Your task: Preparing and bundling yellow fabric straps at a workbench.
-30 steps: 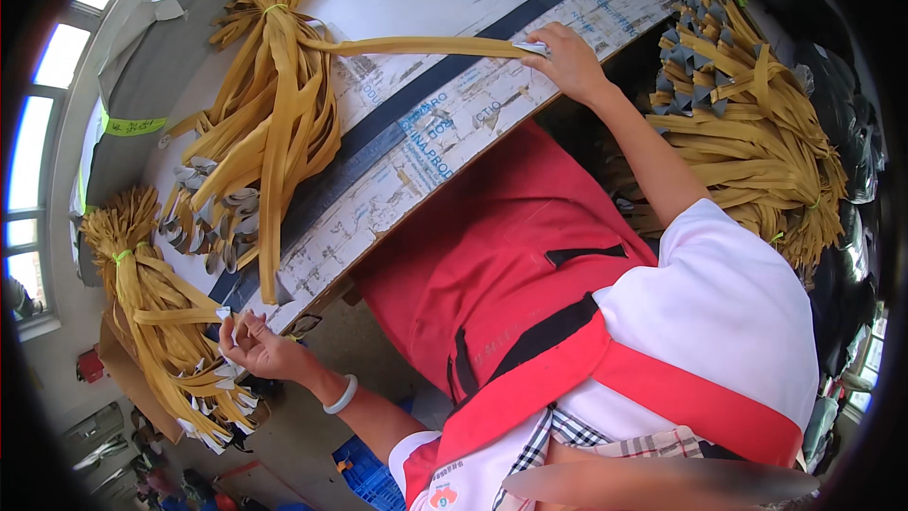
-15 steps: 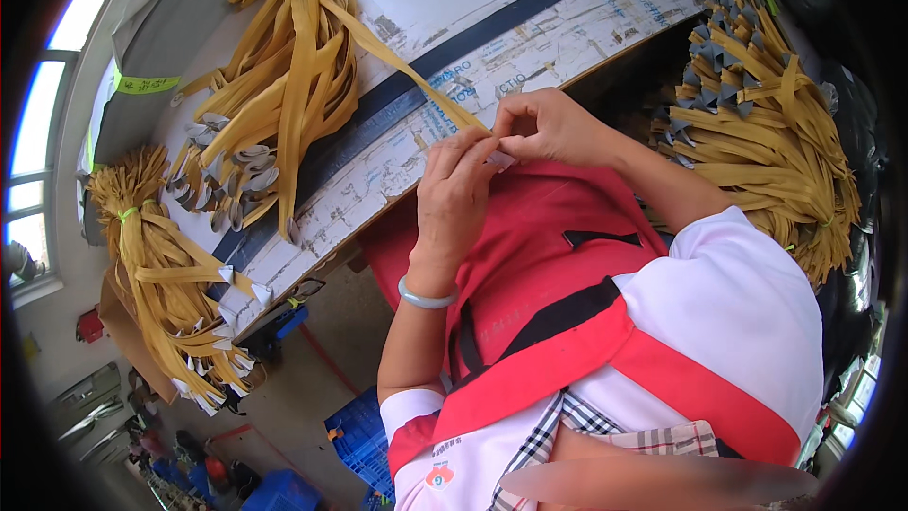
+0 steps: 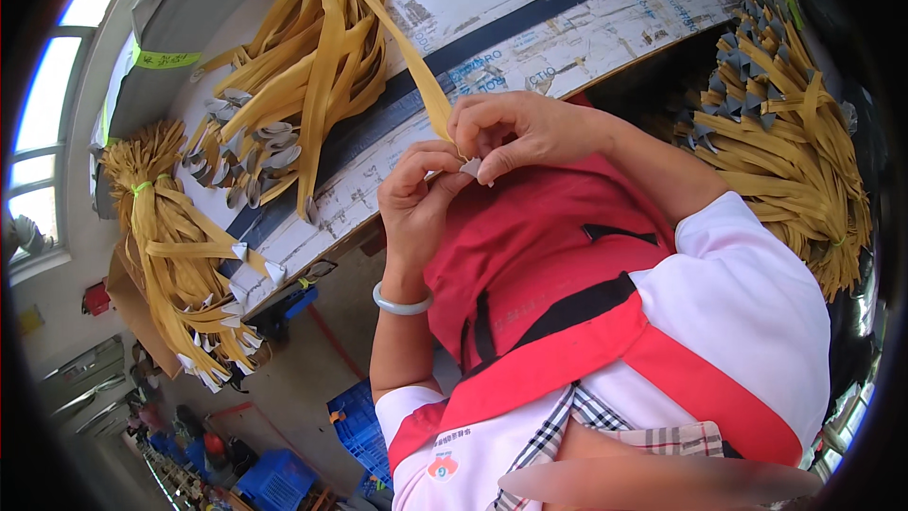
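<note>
A flat mustard-yellow strap (image 3: 423, 71) stretches from a bundle (image 3: 326, 61) on the table to my hands, at the table's near edge in front of the red apron (image 3: 530, 237). Its grey-white end piece (image 3: 471, 167) shows between my fingertips. My left hand (image 3: 419, 191), with a pale bangle on the wrist, pinches this end from the left. My right hand (image 3: 530, 132) closes on it from the right, thumb and forefinger together. The bundle is tied at its top, and its other straps have loose grey ends.
A second tied bundle (image 3: 156, 218) with white-tipped ends hangs over the table's left corner. More straps with grey tips (image 3: 776, 151) are heaped at my right. A dark strip (image 3: 530, 24) crosses the worn white tabletop (image 3: 605, 33). Blue crates (image 3: 276, 478) stand on the floor.
Both hands have shifted slightly left and lower, bringing the strap's end closer to my body. The grey-white end piece shows more clearly. The whole view has shifted a little.
</note>
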`<state>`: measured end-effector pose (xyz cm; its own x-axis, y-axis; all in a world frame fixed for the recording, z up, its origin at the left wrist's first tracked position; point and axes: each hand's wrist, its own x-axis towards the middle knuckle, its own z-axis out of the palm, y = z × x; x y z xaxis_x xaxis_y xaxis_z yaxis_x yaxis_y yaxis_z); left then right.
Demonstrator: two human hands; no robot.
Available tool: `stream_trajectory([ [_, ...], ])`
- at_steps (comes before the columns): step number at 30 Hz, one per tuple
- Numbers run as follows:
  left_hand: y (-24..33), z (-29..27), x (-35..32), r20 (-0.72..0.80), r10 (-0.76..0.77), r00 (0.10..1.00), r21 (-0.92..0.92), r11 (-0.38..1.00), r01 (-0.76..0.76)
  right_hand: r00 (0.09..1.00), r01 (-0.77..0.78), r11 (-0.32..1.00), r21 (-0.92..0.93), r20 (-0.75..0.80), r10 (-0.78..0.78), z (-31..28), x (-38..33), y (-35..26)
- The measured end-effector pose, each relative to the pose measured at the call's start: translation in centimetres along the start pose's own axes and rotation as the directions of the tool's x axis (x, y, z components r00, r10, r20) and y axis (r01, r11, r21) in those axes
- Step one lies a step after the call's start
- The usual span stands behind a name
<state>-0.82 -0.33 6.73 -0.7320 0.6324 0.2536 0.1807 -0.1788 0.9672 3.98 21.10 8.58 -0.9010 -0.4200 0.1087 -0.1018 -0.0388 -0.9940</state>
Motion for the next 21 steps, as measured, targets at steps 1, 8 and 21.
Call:
stream_trajectory([
  [1, 0.0, -0.2, -0.2, 0.008, -0.048, 0.999, -0.081, 0.996, 0.048, 1.000, 0.003, 1.000, 0.002, 0.005, -0.003, 0.0, 0.4, -0.3],
  [8, 0.0, -1.2, -0.5, -0.049, -0.126, 0.991, -0.144, 0.983, 0.118, 0.979, -0.197, 0.967, 0.163, -0.019, 0.203, 1.0, 1.6, -0.8],
  [21, 0.8, 1.6, 0.1, -0.391, -0.163, 0.906, -0.246, 0.967, 0.068, 0.880, 0.207, 0.847, -0.490, -0.285, -0.380, 1.7, 0.6, 3.6],
])
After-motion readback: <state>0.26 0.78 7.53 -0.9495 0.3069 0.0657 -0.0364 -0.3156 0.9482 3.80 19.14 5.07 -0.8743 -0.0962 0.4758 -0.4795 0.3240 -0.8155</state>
